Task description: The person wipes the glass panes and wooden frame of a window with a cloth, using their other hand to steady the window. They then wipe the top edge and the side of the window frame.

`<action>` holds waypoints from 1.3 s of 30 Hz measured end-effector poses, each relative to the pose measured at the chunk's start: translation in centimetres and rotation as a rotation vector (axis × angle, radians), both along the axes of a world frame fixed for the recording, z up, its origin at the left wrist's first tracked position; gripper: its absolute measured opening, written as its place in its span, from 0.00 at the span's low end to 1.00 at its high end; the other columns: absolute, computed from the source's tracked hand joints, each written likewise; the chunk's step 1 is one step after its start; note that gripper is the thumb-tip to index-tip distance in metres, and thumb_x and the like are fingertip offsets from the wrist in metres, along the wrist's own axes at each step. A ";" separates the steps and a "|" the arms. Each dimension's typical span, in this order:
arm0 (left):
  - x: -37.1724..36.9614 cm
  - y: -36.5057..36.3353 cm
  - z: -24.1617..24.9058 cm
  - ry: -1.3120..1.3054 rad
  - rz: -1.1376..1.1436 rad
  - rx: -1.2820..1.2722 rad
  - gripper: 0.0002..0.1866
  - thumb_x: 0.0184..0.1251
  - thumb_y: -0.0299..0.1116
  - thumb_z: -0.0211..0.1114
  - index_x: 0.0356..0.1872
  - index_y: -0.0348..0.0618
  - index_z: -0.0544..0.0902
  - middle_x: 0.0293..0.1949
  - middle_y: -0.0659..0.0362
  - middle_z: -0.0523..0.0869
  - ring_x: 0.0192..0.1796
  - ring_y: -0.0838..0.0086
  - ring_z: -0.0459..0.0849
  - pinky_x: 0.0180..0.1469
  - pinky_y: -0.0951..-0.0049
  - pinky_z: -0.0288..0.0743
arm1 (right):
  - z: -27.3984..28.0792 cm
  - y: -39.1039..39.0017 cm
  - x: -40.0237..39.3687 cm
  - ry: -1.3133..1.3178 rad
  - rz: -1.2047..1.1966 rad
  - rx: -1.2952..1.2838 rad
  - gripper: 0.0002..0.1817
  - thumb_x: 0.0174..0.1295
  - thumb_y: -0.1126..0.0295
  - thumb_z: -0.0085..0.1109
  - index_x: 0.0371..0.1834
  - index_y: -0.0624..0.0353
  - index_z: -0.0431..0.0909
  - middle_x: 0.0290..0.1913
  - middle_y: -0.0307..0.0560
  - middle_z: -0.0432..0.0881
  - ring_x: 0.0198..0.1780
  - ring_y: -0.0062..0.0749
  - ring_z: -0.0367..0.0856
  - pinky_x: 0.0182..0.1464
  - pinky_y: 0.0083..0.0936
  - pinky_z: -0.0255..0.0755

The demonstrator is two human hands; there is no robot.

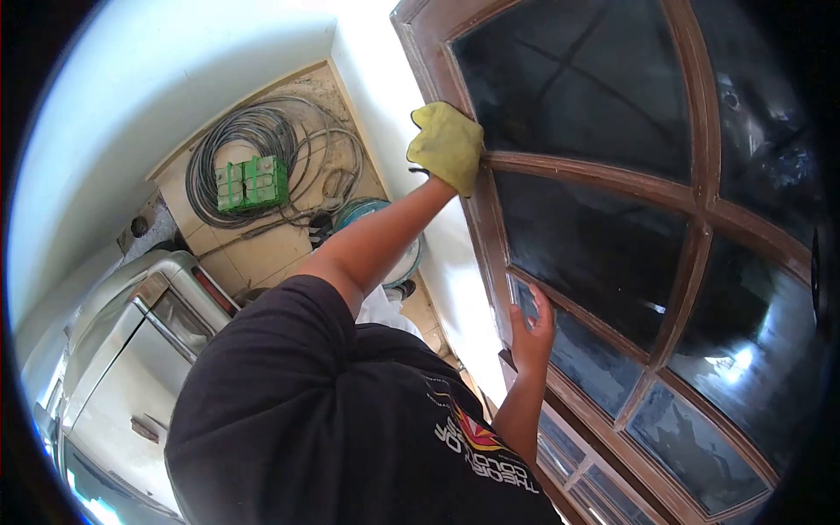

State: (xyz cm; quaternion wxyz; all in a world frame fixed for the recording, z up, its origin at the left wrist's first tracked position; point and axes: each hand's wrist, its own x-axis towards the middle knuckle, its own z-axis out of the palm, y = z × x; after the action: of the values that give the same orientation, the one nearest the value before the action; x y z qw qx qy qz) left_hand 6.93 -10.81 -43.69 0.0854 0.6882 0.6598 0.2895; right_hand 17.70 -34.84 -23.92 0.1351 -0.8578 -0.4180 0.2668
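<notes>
A yellow cloth with dark edging covers my left hand, whose fingers are hidden under it. Cloth and hand press against the outer wooden edge of a brown framed window or door panel, beside its crossbar. My right hand is lower down, fingers apart and holding nothing, right at the frame and a lower pane. Dark glass panes fill the wooden grid, with reflections and whitish smears on the lower ones.
Coiled dark cable or hose lies on the tiled floor with a green crate-like block on it. A round bucket or tub stands below my left arm. A silver vehicle is at left, and a white wall adjoins the panel.
</notes>
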 end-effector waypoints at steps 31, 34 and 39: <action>-5.5 6.1 6.4 0.081 -0.236 -0.054 0.15 0.29 0.34 0.77 0.24 0.41 0.87 0.29 0.49 0.86 0.36 0.50 0.85 0.49 0.56 0.75 | -1.7 0.9 3.5 0.077 -0.138 0.149 0.11 0.68 0.76 0.60 0.50 0.67 0.83 0.48 0.49 0.87 0.52 0.31 0.85 0.60 0.25 0.73; -6.8 7.9 6.1 -0.071 -0.145 0.142 0.10 0.35 0.31 0.72 0.24 0.41 0.87 0.30 0.47 0.85 0.39 0.49 0.84 0.49 0.56 0.74 | -1.5 1.3 3.3 0.043 -0.125 0.139 0.09 0.68 0.77 0.60 0.48 0.68 0.84 0.46 0.48 0.87 0.49 0.29 0.85 0.59 0.23 0.74; -7.9 9.9 5.2 0.062 -0.153 -0.024 0.06 0.46 0.31 0.66 0.26 0.44 0.86 0.29 0.47 0.83 0.41 0.50 0.83 0.45 0.54 0.76 | -2.0 1.1 4.1 0.006 -0.082 0.150 0.10 0.67 0.72 0.62 0.45 0.68 0.86 0.42 0.49 0.89 0.44 0.29 0.86 0.53 0.25 0.76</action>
State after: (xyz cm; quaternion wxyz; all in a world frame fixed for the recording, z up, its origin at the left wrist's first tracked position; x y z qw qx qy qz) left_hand -0.96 -0.90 -38.53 0.0951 0.7442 0.6109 0.2527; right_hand 21.79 -33.75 -25.88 0.2108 -0.8611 -0.4007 0.2315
